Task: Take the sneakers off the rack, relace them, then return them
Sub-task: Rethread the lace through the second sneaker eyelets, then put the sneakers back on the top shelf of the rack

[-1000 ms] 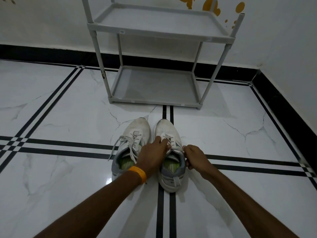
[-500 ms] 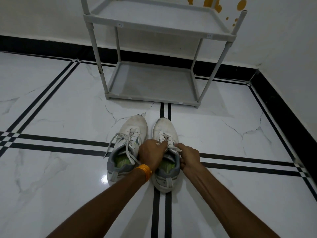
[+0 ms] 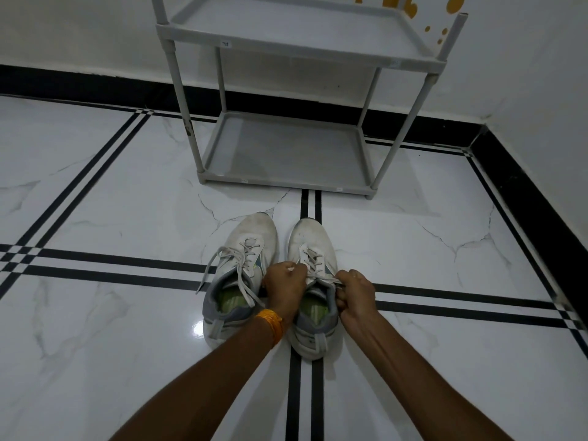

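Sneakers off the rack (image 3: 286, 183), w/ toes at 12. Both hands fisted on the laces of the right sneaker (image 3: 313, 249): left hand (image 3: 284, 289), right hand (image 3: 354, 294), prob. cinching. Left sneaker (image 3: 245, 265) laces loose.

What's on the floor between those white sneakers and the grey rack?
Nothing: in the head view, only bare marble floor separates the white sneakers from the grey plastic rack.

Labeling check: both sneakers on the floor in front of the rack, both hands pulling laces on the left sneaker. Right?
Not quite. The head view shows both hands, left hand and right hand, on the laces of the right sneaker; the left sneaker is untouched. The rest holds.
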`<state>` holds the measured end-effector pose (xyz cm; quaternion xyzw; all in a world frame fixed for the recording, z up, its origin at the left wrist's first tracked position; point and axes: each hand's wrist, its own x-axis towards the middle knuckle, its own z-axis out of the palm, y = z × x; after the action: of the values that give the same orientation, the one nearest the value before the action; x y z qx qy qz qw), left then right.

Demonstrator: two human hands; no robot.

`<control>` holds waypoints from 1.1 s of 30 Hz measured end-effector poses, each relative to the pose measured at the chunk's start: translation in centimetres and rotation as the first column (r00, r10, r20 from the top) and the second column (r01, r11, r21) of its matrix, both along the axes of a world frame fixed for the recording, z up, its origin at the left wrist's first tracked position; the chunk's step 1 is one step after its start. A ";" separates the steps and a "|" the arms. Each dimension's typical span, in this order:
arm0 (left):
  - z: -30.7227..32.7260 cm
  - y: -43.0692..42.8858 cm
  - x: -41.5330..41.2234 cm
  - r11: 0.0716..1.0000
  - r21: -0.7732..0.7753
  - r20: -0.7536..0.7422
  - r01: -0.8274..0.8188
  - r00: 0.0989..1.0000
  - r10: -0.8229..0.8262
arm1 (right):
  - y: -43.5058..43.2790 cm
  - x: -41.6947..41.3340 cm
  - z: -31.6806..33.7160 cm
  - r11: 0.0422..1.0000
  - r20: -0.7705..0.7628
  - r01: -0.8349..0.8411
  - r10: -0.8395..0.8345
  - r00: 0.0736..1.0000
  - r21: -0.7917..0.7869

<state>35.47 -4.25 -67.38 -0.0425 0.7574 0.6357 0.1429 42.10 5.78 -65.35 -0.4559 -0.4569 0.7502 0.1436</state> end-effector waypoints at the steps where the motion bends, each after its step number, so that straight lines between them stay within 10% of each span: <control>1: 0.1 -0.2 0.1 0.998 -0.042 -0.044 0.036 0.998 -0.038 | 0.3 0.2 0.1 0.998 0.011 -0.047 0.046 0.999 0.037; 7: 6.2 -1.6 -1.9 0.863 -0.338 -0.115 0.374 0.894 -0.433 | 1.5 1.0 3.8 0.851 0.238 -0.482 0.433 0.869 0.211; 11: 10.5 -8.0 -6.7 0.866 -0.428 -0.221 0.257 0.900 -0.376 | 0.9 1.3 5.2 0.639 0.476 -0.721 0.562 0.676 0.269; 16: 7.2 -15.3 -7.4 0.586 -0.569 0.328 0.576 0.813 -0.481 | 0.4 0.8 4.2 0.520 0.591 -0.758 0.489 0.642 0.393; 24: 3.2 -12.5 -5.6 0.685 -0.608 -0.011 0.400 0.859 -0.512 | -1.6 0.0 0.8 0.112 0.595 -0.677 0.389 0.703 0.727; 33: 8.0 -11.0 -6.2 0.771 -0.555 -0.169 0.314 0.865 -0.473 | -0.2 -1.5 7.4 0.114 0.576 -0.665 0.407 0.709 0.738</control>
<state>29.22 -15.26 -59.39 0.1793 0.9019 0.3664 0.1417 40.56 5.57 -58.00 -0.1767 -0.9375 0.2978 0.0347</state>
